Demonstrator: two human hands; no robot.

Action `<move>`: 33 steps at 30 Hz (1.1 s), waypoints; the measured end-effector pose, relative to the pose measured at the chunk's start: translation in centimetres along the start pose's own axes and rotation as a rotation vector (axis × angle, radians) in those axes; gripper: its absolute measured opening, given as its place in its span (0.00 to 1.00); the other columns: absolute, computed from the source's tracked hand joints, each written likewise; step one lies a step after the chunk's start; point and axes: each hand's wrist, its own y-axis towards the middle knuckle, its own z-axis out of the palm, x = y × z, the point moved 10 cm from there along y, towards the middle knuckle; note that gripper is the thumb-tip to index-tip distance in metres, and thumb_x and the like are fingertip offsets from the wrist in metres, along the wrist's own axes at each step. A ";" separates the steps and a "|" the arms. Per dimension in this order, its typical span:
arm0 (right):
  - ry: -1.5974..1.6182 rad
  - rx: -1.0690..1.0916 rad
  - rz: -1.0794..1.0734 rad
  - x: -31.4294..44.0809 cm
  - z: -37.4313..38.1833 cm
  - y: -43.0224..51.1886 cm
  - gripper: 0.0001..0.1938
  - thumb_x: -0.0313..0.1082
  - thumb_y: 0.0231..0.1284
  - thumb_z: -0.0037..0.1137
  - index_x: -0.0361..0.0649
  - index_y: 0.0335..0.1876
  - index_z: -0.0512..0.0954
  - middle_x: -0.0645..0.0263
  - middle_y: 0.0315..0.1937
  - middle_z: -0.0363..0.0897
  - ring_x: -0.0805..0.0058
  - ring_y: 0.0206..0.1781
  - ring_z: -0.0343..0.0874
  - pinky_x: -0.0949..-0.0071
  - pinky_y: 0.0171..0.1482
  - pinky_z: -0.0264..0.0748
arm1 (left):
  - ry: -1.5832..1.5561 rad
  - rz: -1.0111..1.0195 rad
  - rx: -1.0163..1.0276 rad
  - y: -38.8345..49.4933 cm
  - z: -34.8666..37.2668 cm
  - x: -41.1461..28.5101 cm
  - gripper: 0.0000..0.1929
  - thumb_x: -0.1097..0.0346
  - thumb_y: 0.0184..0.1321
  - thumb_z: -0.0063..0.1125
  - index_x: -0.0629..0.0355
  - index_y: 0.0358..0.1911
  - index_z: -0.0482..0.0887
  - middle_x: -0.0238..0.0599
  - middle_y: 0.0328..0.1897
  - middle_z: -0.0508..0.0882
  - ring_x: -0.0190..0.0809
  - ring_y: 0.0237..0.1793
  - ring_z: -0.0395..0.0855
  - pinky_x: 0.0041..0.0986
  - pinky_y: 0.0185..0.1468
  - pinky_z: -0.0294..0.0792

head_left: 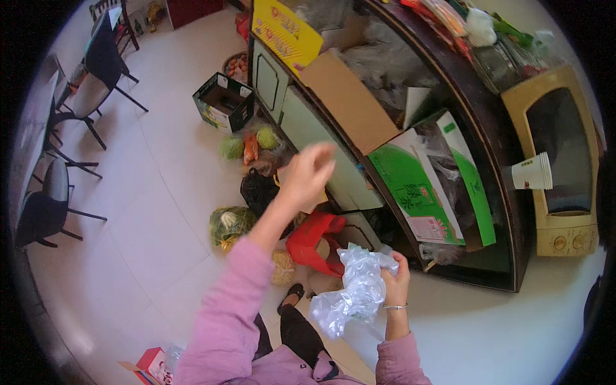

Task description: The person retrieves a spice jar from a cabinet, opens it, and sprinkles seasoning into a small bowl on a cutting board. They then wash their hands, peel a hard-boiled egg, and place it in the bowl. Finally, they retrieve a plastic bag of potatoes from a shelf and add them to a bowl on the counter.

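Note:
Crumpled clear plastic bags (358, 284) hang from my right hand (397, 276), which pinches them along their upper right side. A thin bracelet circles that wrist. My left hand (308, 175) is raised in front of the cabinet's pale doors (315, 139), blurred, with its fingers curled and thumb apart. Nothing shows in it. Beneath that arm are a black plastic bag (257, 190) and a red bag (308, 245). On the cabinet shelf to the right stands an open green and white carton (409, 187) with plastic film inside.
A microwave (553, 231) and stacked paper cups (532, 172) sit on the cabinet top. Cabbages (232, 147), carrots (250, 148), a bagged leafy vegetable (232, 224) and an open dark box (224, 103) lie on the floor. Chairs (45, 211) line the left. A cardboard flap (349, 101) juts from the shelf.

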 end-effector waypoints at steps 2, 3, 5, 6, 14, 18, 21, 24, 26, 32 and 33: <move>0.150 0.015 0.010 0.4 -2.0 0.3 0.18 0.18 0.49 0.52 0.35 0.49 0.73 0.66 0.42 0.76 0.81 0.42 0.74 0.81 0.46 0.71 | -0.032 0.257 -0.083 6.9 1.0 -5.3 0.22 0.66 0.56 0.57 0.62 0.55 0.73 0.43 0.51 0.77 0.38 0.45 0.79 0.28 0.49 0.71; 0.193 0.021 0.066 0.1 -3.0 0.5 0.20 0.18 0.49 0.52 0.35 0.51 0.73 0.65 0.44 0.76 0.80 0.44 0.74 0.80 0.48 0.71 | 0.030 0.240 -0.092 10.2 2.0 -6.4 0.23 0.66 0.55 0.58 0.62 0.56 0.72 0.44 0.53 0.76 0.39 0.46 0.79 0.29 0.50 0.71; 0.218 0.071 0.043 1.2 -4.8 1.0 0.22 0.17 0.48 0.52 0.35 0.54 0.73 0.65 0.45 0.76 0.78 0.46 0.75 0.78 0.51 0.70 | 0.079 0.294 -0.190 15.4 3.1 -9.0 0.26 0.65 0.53 0.59 0.63 0.57 0.70 0.48 0.56 0.73 0.43 0.49 0.78 0.31 0.52 0.70; 0.200 0.053 0.041 1.4 -6.0 1.2 0.22 0.17 0.48 0.52 0.35 0.53 0.73 0.65 0.45 0.76 0.78 0.46 0.75 0.78 0.51 0.70 | 0.078 0.272 -0.243 17.7 3.5 -9.5 0.28 0.65 0.52 0.60 0.63 0.58 0.69 0.50 0.58 0.72 0.46 0.49 0.78 0.33 0.53 0.70; 0.074 -0.101 0.140 -1.6 -8.5 1.3 0.20 0.17 0.46 0.52 0.35 0.49 0.75 0.64 0.43 0.78 0.76 0.46 0.75 0.77 0.51 0.71 | 0.270 0.355 -0.281 30.7 5.8 -10.5 0.21 0.64 0.52 0.56 0.64 0.50 0.76 0.56 0.55 0.75 0.58 0.49 0.77 0.40 0.51 0.71; 0.134 -0.075 0.214 -1.8 -4.2 1.7 0.19 0.19 0.47 0.53 0.35 0.48 0.75 0.65 0.42 0.78 0.77 0.46 0.75 0.77 0.50 0.71 | 0.470 0.268 0.042 28.5 9.4 -7.0 0.12 0.60 0.55 0.54 0.57 0.38 0.84 0.51 0.40 0.82 0.56 0.41 0.80 0.41 0.45 0.72; 0.099 -0.031 0.174 0.9 0.1 3.9 0.18 0.19 0.47 0.53 0.35 0.48 0.75 0.65 0.42 0.78 0.78 0.45 0.75 0.78 0.50 0.70 | 0.405 0.255 0.172 22.1 8.9 -4.0 0.11 0.60 0.53 0.56 0.57 0.35 0.84 0.51 0.34 0.81 0.56 0.37 0.79 0.41 0.42 0.71; 0.017 0.014 0.123 4.1 4.1 6.4 0.18 0.20 0.48 0.54 0.34 0.49 0.75 0.66 0.42 0.78 0.79 0.45 0.75 0.79 0.49 0.70 | 0.250 0.269 0.146 16.9 5.3 -2.7 0.12 0.61 0.51 0.59 0.60 0.36 0.83 0.49 0.30 0.78 0.55 0.32 0.78 0.40 0.37 0.70; 0.013 0.032 0.093 6.1 6.0 7.6 0.18 0.20 0.48 0.54 0.34 0.49 0.75 0.67 0.42 0.78 0.80 0.44 0.74 0.80 0.49 0.70 | 0.146 0.134 0.145 15.0 3.5 -1.0 0.13 0.64 0.49 0.61 0.61 0.37 0.82 0.48 0.31 0.78 0.52 0.32 0.78 0.36 0.39 0.70; 0.146 0.068 0.052 8.7 8.7 9.5 0.17 0.19 0.46 0.53 0.35 0.46 0.75 0.69 0.41 0.78 0.82 0.42 0.74 0.82 0.46 0.70 | -0.382 -0.045 -0.013 12.0 -1.8 3.5 0.17 0.72 0.46 0.62 0.63 0.43 0.80 0.36 0.36 0.80 0.37 0.39 0.78 0.27 0.45 0.69; 0.203 0.076 0.046 8.9 8.8 9.8 0.16 0.19 0.46 0.53 0.36 0.45 0.75 0.69 0.40 0.78 0.82 0.41 0.74 0.82 0.46 0.71 | -0.494 -0.059 -0.044 11.6 -2.6 4.4 0.18 0.72 0.45 0.61 0.63 0.44 0.79 0.34 0.36 0.80 0.34 0.41 0.77 0.26 0.46 0.69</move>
